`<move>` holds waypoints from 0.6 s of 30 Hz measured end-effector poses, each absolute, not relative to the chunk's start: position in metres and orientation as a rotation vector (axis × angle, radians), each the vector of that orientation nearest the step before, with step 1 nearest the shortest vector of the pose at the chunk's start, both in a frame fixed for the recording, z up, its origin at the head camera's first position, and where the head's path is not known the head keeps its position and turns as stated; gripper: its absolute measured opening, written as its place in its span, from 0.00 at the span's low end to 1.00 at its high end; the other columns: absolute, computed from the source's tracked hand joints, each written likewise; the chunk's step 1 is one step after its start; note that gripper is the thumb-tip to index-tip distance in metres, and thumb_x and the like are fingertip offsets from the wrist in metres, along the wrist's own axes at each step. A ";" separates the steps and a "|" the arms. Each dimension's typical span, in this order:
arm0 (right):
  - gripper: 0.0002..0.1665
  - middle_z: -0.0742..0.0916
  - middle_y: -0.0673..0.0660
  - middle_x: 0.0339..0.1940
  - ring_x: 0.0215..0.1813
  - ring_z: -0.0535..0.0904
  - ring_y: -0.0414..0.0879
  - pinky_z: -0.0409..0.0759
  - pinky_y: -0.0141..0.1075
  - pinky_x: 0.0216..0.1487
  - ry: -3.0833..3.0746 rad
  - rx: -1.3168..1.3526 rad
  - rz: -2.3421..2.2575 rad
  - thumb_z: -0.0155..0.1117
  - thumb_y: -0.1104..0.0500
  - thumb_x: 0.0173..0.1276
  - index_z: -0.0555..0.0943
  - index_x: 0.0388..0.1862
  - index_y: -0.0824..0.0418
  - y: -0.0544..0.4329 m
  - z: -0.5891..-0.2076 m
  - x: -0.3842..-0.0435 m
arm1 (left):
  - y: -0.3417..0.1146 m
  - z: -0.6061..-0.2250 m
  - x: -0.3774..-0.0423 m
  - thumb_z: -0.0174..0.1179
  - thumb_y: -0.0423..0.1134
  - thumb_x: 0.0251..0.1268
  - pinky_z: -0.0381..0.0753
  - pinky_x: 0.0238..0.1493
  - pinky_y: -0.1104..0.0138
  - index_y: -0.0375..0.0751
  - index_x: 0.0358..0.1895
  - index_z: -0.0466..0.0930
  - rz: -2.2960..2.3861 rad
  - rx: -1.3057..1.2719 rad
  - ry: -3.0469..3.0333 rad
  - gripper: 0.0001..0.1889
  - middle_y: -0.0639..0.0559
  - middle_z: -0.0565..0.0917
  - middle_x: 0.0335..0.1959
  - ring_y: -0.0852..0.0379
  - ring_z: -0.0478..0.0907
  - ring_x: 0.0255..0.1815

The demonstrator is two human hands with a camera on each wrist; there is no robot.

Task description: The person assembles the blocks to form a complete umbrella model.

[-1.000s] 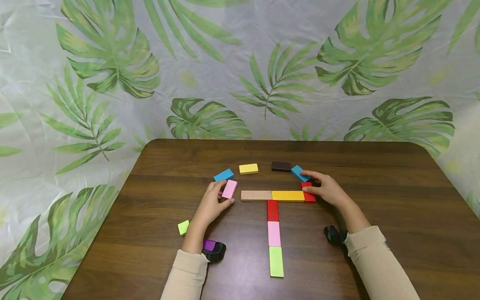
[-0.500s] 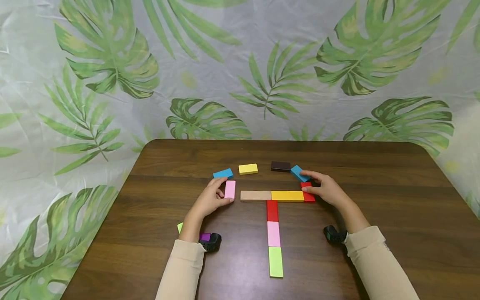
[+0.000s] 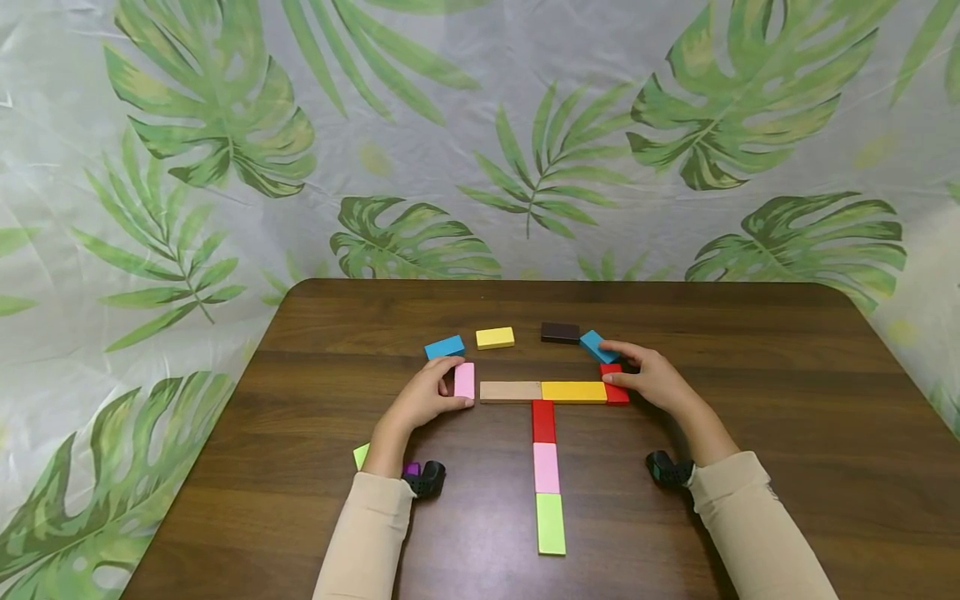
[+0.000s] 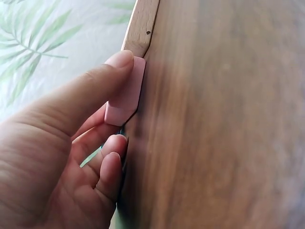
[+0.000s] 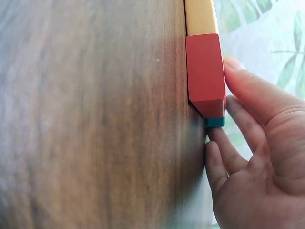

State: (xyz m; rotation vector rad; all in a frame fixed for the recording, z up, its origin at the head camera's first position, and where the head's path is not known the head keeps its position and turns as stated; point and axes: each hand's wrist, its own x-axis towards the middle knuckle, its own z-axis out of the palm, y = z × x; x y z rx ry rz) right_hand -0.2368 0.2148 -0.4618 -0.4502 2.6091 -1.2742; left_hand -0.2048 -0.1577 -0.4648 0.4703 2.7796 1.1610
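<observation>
Fingers of left hand [image 3: 422,400] curled, pinching pink block [image 3: 465,383] just beside plain wooden block's [image 3: 511,391] left end | right hand [image 3: 660,379] loosely spread, thumb on red block [image 3: 617,397], forefinger on blue block [image 3: 595,345]

On our table [image 3: 450,542] lies a crosswise row of blocks [image 3: 558,392]; a column of blocks [image 3: 546,468] runs toward us from its middle. Four blocks [image 3: 495,339] lie behind. Our left hand [image 3: 420,397] flanks the row's left end, our right hand [image 3: 660,379] its right.
</observation>
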 end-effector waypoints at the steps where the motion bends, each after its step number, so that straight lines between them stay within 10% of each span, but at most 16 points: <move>1: 0.34 0.66 0.68 0.63 0.60 0.61 0.65 0.58 0.57 0.58 2.612 -0.452 -1.271 0.63 0.50 0.59 0.68 0.63 0.58 0.215 -0.462 -0.237 | -0.157 -0.465 -0.205 0.70 0.44 0.45 0.68 0.30 0.68 0.39 0.62 0.66 1.154 0.479 2.782 0.37 0.48 0.71 0.50 0.60 0.65 0.25; 18: 0.33 0.66 0.67 0.63 0.60 0.61 0.65 0.59 0.57 0.57 2.593 -0.415 -1.286 0.64 0.51 0.59 0.68 0.63 0.56 0.215 -0.462 -0.237 | -0.153 -0.464 -0.203 0.69 0.46 0.46 0.63 0.57 0.59 0.38 0.64 0.64 1.112 0.516 2.806 0.39 0.44 0.66 0.61 0.51 0.64 0.59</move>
